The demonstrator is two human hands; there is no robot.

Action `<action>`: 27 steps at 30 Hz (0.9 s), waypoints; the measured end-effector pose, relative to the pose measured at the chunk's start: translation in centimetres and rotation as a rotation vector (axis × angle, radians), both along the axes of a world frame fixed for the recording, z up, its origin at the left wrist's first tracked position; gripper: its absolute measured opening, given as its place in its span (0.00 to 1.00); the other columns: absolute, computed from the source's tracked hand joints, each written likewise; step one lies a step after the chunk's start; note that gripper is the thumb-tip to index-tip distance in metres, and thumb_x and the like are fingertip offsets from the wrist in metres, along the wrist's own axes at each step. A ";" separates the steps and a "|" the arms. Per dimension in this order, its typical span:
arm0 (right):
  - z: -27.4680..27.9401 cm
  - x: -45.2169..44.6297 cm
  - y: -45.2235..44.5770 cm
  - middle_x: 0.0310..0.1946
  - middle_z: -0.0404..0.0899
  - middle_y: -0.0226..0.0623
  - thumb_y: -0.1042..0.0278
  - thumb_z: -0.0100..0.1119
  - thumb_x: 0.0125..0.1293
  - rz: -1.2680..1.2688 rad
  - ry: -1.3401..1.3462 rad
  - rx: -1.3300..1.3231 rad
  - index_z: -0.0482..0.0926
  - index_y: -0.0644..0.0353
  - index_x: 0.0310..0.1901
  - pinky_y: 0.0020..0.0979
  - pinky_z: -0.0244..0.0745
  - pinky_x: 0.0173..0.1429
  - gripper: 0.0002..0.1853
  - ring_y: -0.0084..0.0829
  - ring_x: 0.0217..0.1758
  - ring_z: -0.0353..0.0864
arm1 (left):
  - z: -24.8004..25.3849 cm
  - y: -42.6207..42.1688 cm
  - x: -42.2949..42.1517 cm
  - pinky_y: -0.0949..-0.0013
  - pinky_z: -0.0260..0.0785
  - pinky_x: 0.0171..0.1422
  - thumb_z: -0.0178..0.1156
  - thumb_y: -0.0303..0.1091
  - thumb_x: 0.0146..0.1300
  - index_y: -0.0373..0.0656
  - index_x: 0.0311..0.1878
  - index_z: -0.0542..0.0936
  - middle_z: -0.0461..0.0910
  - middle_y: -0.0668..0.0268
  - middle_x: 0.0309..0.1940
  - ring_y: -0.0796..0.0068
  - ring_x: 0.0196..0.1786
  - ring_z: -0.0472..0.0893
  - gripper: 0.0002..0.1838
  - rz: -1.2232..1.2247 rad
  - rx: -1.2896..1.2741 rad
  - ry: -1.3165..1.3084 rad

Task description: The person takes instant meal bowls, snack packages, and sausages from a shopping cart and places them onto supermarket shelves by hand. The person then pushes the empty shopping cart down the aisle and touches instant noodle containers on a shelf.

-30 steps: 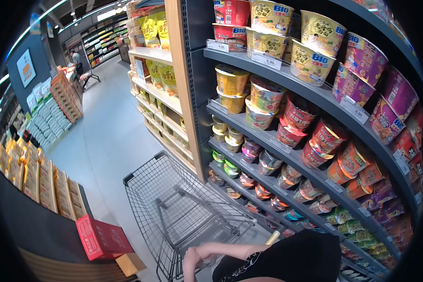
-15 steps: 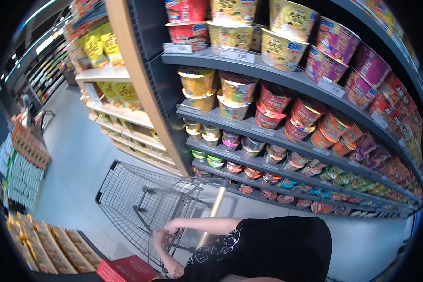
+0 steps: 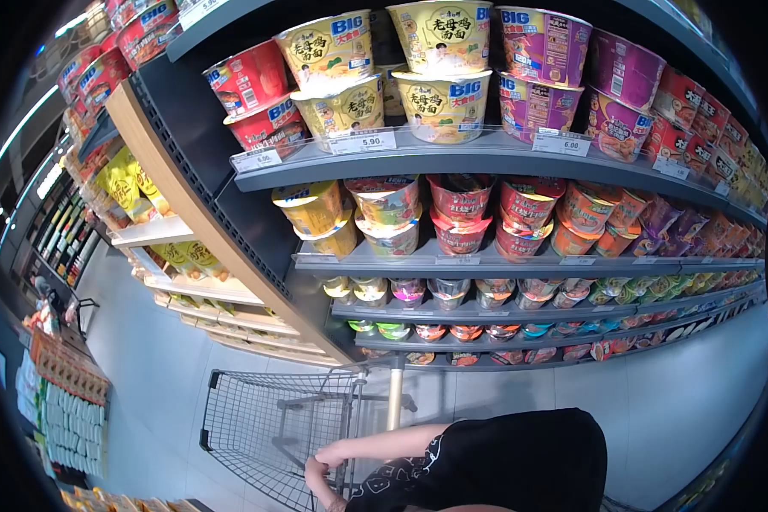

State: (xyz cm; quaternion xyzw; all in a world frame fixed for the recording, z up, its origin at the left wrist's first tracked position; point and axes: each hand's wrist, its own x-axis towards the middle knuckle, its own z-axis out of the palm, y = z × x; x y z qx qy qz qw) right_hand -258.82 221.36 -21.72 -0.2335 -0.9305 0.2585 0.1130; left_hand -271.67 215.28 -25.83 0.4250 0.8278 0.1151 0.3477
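My right hand (image 3: 331,453) and my left hand (image 3: 317,470) meet in front of my body, low in the view. They touch or overlap above the near end of a wire shopping cart (image 3: 264,431). Their fingers are too small and too covered to make out, and nothing can be seen held between them. The cart's pale handle bar (image 3: 395,397) is close to my right forearm, and neither hand grips its visible part. No goods show in the basket.
Beside the cart rises a dark shelf unit (image 3: 452,175) with stacked instant noodle cups (image 3: 442,107) and price tags. A wooden-framed rack (image 3: 222,247) holds yellow snack bags (image 3: 128,189). Across the aisle floor (image 3: 145,375) stands a display of pale packs (image 3: 72,427).
My view has turned and tilted, bringing the noodle shelves more level and nearer the middle. A red box at the lower left has left the view. My hands stay together over the cart.
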 end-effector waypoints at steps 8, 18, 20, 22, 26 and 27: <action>1.7 4.2 2.5 0.33 0.78 0.41 0.74 0.53 0.45 -0.255 -0.103 -0.100 0.79 0.61 0.26 0.38 0.73 0.43 0.06 0.40 0.45 0.75 | 2.6 4.4 5.2 0.57 0.67 0.46 0.54 0.37 0.52 0.31 0.41 0.74 0.75 0.41 0.36 0.50 0.44 0.76 0.19 -0.205 0.253 -0.064; 16.5 18.0 8.2 0.42 0.72 0.44 0.77 0.52 0.44 -0.422 0.651 0.330 0.73 0.61 0.40 0.36 0.68 0.53 0.16 0.41 0.49 0.70 | 5.4 3.2 10.2 0.55 0.65 0.51 0.46 0.30 0.55 0.40 0.46 0.75 0.75 0.45 0.39 0.48 0.46 0.74 0.16 -0.405 0.138 -0.023; 26.3 21.9 10.3 0.44 0.71 0.45 0.79 0.51 0.49 -0.575 0.699 0.606 0.72 0.63 0.44 0.35 0.65 0.55 0.17 0.41 0.50 0.70 | 5.2 3.2 10.3 0.55 0.65 0.51 0.44 0.26 0.52 0.40 0.45 0.75 0.75 0.46 0.38 0.49 0.45 0.74 0.17 -0.394 0.144 0.011; 34.6 25.7 13.5 0.37 0.74 0.44 0.78 0.52 0.47 -0.651 0.853 1.005 0.72 0.66 0.40 0.38 0.67 0.49 0.14 0.42 0.43 0.73 | 5.7 3.0 10.6 0.56 0.65 0.52 0.44 0.26 0.52 0.40 0.45 0.75 0.75 0.46 0.38 0.49 0.45 0.74 0.17 -0.376 0.136 0.013; 46.5 28.9 17.0 0.49 0.60 0.51 0.67 0.62 0.43 -1.061 0.896 1.434 0.56 0.61 0.52 0.37 0.63 0.54 0.34 0.45 0.52 0.64 | 5.6 3.1 11.0 0.56 0.65 0.52 0.43 0.27 0.53 0.40 0.44 0.76 0.76 0.46 0.38 0.49 0.45 0.74 0.17 -0.341 0.139 0.040; 47.9 29.3 16.9 0.61 0.49 0.55 0.56 0.74 0.34 -1.229 0.718 1.360 0.42 0.56 0.64 0.39 0.62 0.60 0.58 0.49 0.62 0.57 | 5.6 3.1 11.0 0.56 0.65 0.52 0.43 0.27 0.53 0.40 0.44 0.76 0.76 0.46 0.38 0.49 0.45 0.74 0.17 -0.337 0.124 0.035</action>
